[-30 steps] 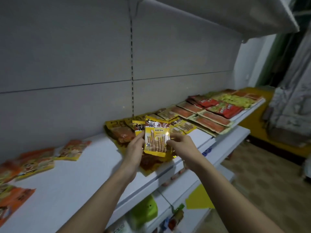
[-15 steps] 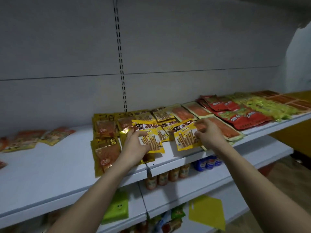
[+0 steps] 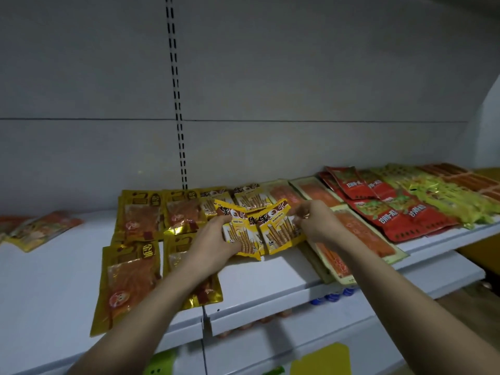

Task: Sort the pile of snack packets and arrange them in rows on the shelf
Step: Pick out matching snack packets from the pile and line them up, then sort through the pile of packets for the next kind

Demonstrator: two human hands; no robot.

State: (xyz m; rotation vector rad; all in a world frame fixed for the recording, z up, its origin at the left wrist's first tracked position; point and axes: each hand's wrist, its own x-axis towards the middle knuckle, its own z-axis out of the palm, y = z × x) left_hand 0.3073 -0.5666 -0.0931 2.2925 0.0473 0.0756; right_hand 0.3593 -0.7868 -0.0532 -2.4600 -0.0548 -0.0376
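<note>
Since the earlier frame the right hand (image 3: 316,226) has drawn its yellow packet (image 3: 281,228) against the left packet (image 3: 240,236). Left hand (image 3: 213,242) grips that one; right pinches its own. Both lie mid-shelf (image 3: 270,272), long axes front-to-back, tops rearward, bare white surface ahead to the front edge.

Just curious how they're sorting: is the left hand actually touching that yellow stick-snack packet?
Touching. In the head view the left hand lies on the left yellow stick-snack packet, its fingers overlapping the packet's left edge with no gap visible.
</note>
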